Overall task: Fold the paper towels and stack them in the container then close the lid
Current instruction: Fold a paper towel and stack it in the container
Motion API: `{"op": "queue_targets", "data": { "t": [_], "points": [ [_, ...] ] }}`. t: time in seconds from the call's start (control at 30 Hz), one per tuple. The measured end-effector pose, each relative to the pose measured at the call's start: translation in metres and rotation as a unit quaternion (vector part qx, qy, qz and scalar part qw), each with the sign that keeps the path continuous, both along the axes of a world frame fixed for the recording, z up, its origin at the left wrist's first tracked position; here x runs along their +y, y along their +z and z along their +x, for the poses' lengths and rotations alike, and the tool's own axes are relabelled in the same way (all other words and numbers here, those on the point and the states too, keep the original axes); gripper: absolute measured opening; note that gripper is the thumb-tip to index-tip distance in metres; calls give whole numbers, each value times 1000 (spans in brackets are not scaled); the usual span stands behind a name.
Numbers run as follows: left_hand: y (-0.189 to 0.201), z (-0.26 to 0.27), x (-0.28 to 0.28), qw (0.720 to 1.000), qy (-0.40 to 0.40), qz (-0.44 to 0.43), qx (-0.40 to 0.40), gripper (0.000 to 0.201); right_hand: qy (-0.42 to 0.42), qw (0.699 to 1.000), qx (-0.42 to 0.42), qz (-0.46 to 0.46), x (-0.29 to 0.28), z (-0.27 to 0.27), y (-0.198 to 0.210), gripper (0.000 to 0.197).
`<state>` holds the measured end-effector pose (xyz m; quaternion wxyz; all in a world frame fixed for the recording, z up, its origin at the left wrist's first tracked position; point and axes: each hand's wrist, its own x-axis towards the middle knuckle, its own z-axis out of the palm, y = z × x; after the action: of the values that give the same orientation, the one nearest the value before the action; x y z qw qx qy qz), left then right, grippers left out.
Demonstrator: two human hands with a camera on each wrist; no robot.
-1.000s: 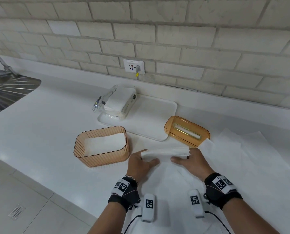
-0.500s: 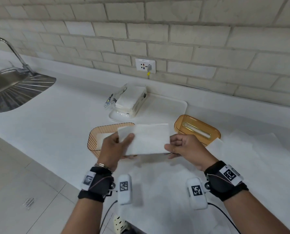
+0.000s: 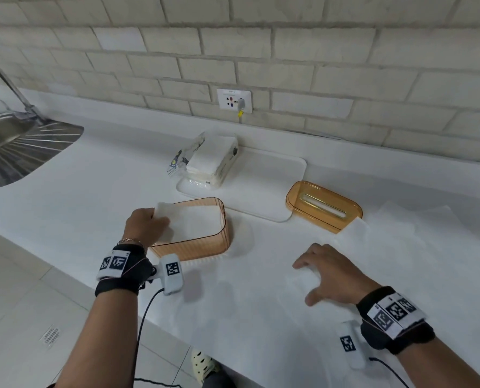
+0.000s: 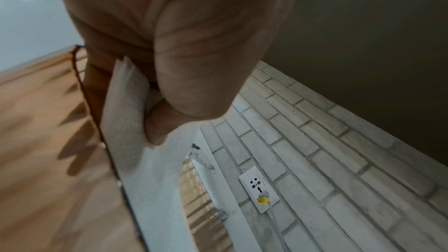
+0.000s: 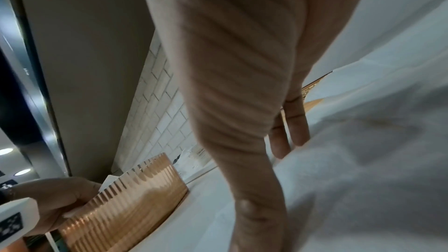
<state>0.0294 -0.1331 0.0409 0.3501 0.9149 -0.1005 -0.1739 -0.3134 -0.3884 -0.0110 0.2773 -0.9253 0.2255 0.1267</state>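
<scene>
Folded paper towel (image 3: 194,222), white and softly textured, sits in the mouth of the amber container (image 3: 202,245), its left end sticking up past the rim where my left hand (image 3: 145,228) has it. The left wrist view shows my thumb and curled fingers (image 4: 157,127) pinching that end, layered edges visible in the pinch. I cannot tell whether the towel lies on anything already in the container, because it covers most of the opening. The container is a translucent ribbed box with rounded corners, standing on the white table (image 3: 93,177) near its front edge, just in front of a flat white tray (image 3: 272,180). On the far left part of that tray rests an opened pack of paper towels (image 3: 210,161), a white stack in clear wrapping. The amber lid (image 3: 322,208) lies to the right of the tray, well apart from the container, with a long slot along its top; its near right corner rests on an unfolded sheet of paper towel (image 3: 401,247) spread flat across the right side of the table. My right hand (image 3: 331,278) is over the near part of that spread paper, fingers (image 5: 298,131) spread and nearly straight, tips down at the sheet, holding nothing. A steel sink (image 3: 17,147) is set into the table at the far left.
</scene>
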Motion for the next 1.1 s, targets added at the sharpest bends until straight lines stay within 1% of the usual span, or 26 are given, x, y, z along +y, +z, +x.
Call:
{"op": "queue_targets", "data": {
  "t": [0.07, 0.13, 0.2, 0.27, 0.33, 0.37, 0.43, 0.53, 0.6, 0.63, 0.67, 0.7, 0.73, 0.77, 0.8, 0.83, 0.87, 0.9, 0.93, 0.97, 1.0, 1.07, 1.1],
  "points": [
    [3, -1, -6, 999, -16, 34, -5, 12, -3, 1000, -3, -9, -1, 2, 0, 65],
    [4, 1, -10, 999, -10, 31, 14, 24, -12, 1000, -3, -10, -3, 5, -1, 55],
    [4, 3, -13, 999, -11, 25, 28, 28, -24, 1000, -4, -7, -4, 9, -3, 51],
    [3, 4, -14, 998, -17, 47, 26, 28, -38, 999, -5, 8, -5, 11, -3, 53],
    [3, 2, -16, 996, -20, 89, 11, 19, -57, 998, -7, 33, -4, 13, -2, 57],
    [4, 0, -17, 994, -20, 109, 3, 19, -62, 997, -4, 41, -4, 13, 0, 58],
    [4, -6, -20, 990, -27, 138, -22, 29, -65, 997, 3, 43, -6, 15, 1, 58],
    [7, -17, -24, 986, -21, 149, -73, 46, -49, 998, 23, 14, -11, 18, 4, 56],
    [10, -33, -25, 982, -16, 129, -136, 55, -36, 999, 34, 3, -13, 20, 7, 50],
    [12, -44, -26, 976, -21, 98, -192, 54, -33, 999, 28, 8, -15, 20, 8, 44],
    [15, -58, -28, 965, -33, 50, -256, 49, -40, 999, 16, 25, -17, 20, 9, 37],
    [18, -73, -31, 953, -52, -7, -300, 42, -54, 997, -1, 55, -19, 19, 12, 31],
    [20, -90, -36, 947, -78, -64, -305, 36, -71, 993, -23, 95, -21, 19, 14, 28],
    [20, -106, -42, 952, -109, -106, -266, 33, -88, 985, -48, 138, -24, 18, 17, 27],
    [15, -122, -48, 962, -141, -127, -198, 35, -105, 976, -74, 176, -26, 18, 21, 27],
    [9, -137, -55, 969, -173, -135, -113, 43, -117, 967, -100, 203, -27, 18, 27, 31],
    [2, -151, -61, 970, -202, -137, -23, 54, -124, 959, -119, 223, -27, 18, 34, 37],
    [-8, -163, -68, 964, -223, -135, 60, 65, -129, 953, -134, 241, -27, 19, 41, 43],
    [-17, -173, -74, 955, -238, -130, 119, 72, -132, 946, -147, 257, -28, 19, 49, 45],
    [-27, -181, -79, 949, -248, -123, 151, 74, -131, 941, -161, 266, -29, 20, 54, 45],
    [-33, -187, -83, 945, -255, -121, 165, 69, -126, 940, -167, 269, -30, 20, 58, 43],
    [-41, -194, -90, 942, -251, -136, 177, 51, -129, 937, -184, 266, -32, 20, 63, 40],
    [-43, -195, -92, 944, -236, -148, 180, 41, -136, 935, -196, 264, -33, 20, 64, 39]
  ]
}}
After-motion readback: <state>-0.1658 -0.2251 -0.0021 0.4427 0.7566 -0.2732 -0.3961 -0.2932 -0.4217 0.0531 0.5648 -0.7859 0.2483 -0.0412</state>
